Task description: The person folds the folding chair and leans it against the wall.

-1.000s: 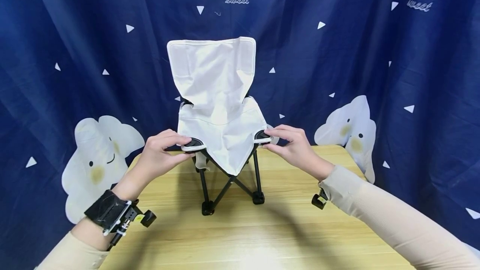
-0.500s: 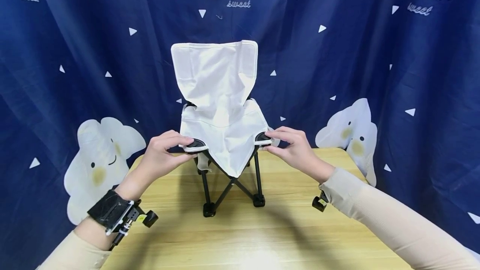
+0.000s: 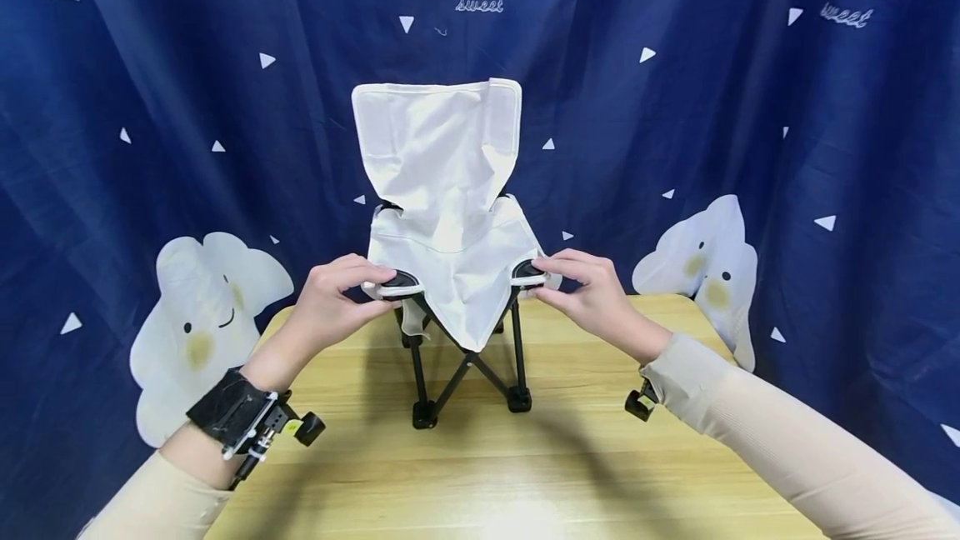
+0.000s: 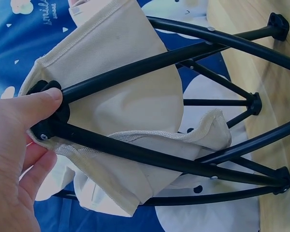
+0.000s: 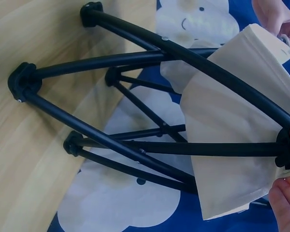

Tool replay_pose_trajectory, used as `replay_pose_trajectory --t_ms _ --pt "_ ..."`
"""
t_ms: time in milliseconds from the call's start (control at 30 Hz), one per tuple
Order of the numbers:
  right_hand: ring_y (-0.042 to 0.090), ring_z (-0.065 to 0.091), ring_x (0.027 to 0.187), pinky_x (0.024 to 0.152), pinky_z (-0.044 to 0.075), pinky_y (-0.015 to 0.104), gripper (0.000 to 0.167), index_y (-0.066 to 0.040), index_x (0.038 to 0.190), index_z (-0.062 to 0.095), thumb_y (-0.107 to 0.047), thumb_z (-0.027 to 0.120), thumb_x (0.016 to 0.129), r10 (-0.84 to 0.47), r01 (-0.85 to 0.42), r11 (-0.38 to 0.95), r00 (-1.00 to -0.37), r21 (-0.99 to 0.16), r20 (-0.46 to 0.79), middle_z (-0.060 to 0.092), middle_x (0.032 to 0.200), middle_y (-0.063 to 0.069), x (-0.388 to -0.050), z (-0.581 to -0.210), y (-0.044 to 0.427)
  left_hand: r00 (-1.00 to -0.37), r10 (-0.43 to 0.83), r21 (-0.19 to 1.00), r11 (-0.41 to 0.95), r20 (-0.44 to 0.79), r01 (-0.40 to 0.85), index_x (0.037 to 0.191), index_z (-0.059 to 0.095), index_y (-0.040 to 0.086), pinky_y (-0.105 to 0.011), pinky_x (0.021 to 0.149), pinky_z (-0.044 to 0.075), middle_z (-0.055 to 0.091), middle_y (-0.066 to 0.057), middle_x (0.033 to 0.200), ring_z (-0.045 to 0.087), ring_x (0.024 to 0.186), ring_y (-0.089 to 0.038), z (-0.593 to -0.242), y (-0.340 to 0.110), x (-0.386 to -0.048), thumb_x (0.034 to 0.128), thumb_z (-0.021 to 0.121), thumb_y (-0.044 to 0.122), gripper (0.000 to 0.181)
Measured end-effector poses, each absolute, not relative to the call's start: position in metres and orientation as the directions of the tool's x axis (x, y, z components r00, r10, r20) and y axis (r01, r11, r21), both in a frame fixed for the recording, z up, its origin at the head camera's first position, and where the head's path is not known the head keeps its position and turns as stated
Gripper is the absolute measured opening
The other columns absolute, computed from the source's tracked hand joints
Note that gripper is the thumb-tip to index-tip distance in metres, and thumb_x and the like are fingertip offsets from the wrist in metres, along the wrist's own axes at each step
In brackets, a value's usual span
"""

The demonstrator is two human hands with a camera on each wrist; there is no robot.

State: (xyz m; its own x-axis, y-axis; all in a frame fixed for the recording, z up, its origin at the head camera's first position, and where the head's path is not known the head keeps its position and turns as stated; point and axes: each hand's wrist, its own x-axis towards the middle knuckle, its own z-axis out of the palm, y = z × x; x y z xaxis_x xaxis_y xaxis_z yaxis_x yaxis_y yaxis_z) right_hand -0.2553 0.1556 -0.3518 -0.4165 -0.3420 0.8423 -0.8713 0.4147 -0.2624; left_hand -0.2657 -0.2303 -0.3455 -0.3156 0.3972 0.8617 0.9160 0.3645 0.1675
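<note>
The left hand [image 3: 337, 298], left of centre in the head frame, pinched a front seat corner between fingers above and thumb beneath; the left wrist view showed the thumb against a black corner fitting [image 4: 42, 129]. The right hand [image 3: 592, 298], right of centre, pinched the opposite corner likewise. Between them, mid-frame, the white folding chair [image 3: 453, 227] stood upright on the wooden table [image 3: 600, 473]. I judged it light, its fabric soft and creasing readily, its black legs [image 3: 417, 365] stiff and probably smooth. Nothing about it suggested fragility. The reinforced corners appeared sound holding points; the slack backrest seemed less dependable. A loose fabric flap [image 3: 413, 322] hung beneath the seat, left of centre; whether it formed a pocket, or held anything, I could not tell. A blue curtain [image 3: 600, 148] with printed clouds hung behind, across the upper frame.
</note>
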Motion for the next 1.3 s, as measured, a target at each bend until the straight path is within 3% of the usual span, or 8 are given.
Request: replay_pose_trajectory --t_ms 567,800,1300 --pt "0.032 0.077 0.087 0.091 0.053 0.009 0.039 0.004 0.109 0.083 0.012 0.094 0.072 -0.338 -0.869 0.423 -0.414 -0.257 0.845 0.081 0.098 0.016 -0.258 -0.349 0.156 -0.344 0.389 0.202 0.361 0.855 0.910 0.098 0.085 0.001 -0.010 0.079 0.052 0.081 -0.011 0.089 0.073 0.079 -0.026 -0.343 -0.220 -0.277 0.0608 0.099 -0.012 0.042" --pt "0.031 0.077 0.086 0.088 0.056 0.014 0.039 0.003 0.109 0.083 0.013 0.094 0.073 -0.335 -0.870 0.434 -0.398 -0.236 0.854 0.082 0.099 0.015 -0.259 -0.348 0.155 -0.361 0.399 0.212 0.372 0.843 0.904 0.100 0.085 0.003 -0.016 0.078 0.055 0.081 -0.010 0.091 0.073 0.081 -0.025 -0.342 -0.219 -0.278 0.0638 0.098 -0.012 0.041" --pt "0.031 0.077 0.088 0.089 0.054 0.012 0.038 0.003 0.109 0.083 0.009 0.095 0.073 -0.335 -0.862 0.448 -0.406 -0.236 0.850 0.081 0.099 0.016 -0.255 -0.346 0.153 -0.441 0.361 0.306 0.373 0.822 0.876 0.102 0.086 0.004 -0.007 0.086 0.050 0.082 -0.010 0.094 0.073 0.086 -0.024 -0.344 -0.215 -0.276 0.0666 0.097 -0.012 0.041"
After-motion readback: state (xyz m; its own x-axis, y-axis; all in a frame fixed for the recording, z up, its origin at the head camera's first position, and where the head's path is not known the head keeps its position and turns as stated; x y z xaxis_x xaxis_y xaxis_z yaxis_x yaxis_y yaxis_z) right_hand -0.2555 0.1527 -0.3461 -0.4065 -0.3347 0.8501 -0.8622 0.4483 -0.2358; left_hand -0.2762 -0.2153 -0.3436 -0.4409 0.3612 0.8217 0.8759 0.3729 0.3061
